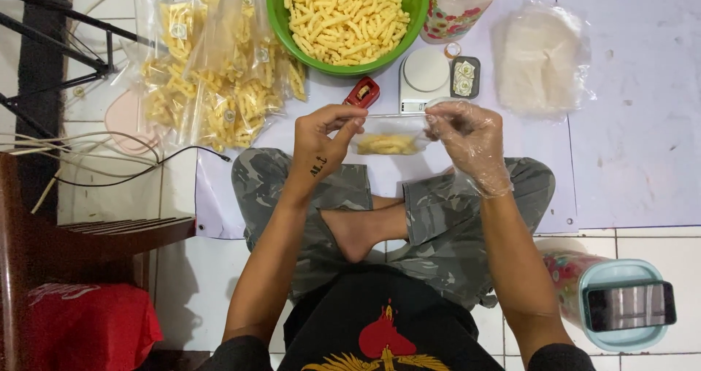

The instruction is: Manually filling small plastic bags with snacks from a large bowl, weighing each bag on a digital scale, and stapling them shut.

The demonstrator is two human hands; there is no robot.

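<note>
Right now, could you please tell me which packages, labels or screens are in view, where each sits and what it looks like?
Small clear bag: yellow snacks inside, held between left hand and gloved right hand.
Filled bags: clear, round stickers, piled upper left.
Empty bags: clear stack, upper right.
Sticker tray: small, dark, beside white scale.
Phone: dark screen, atop teal lid, lower right.

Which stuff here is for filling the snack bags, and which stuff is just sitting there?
For the job:
left hand and gloved right hand holding the small clear bag
green bowl of snack sticks
pile of filled bags
white scale
stack of empty bags

Just lying about:
phone on a lidded jar
cables
red cloth
</note>
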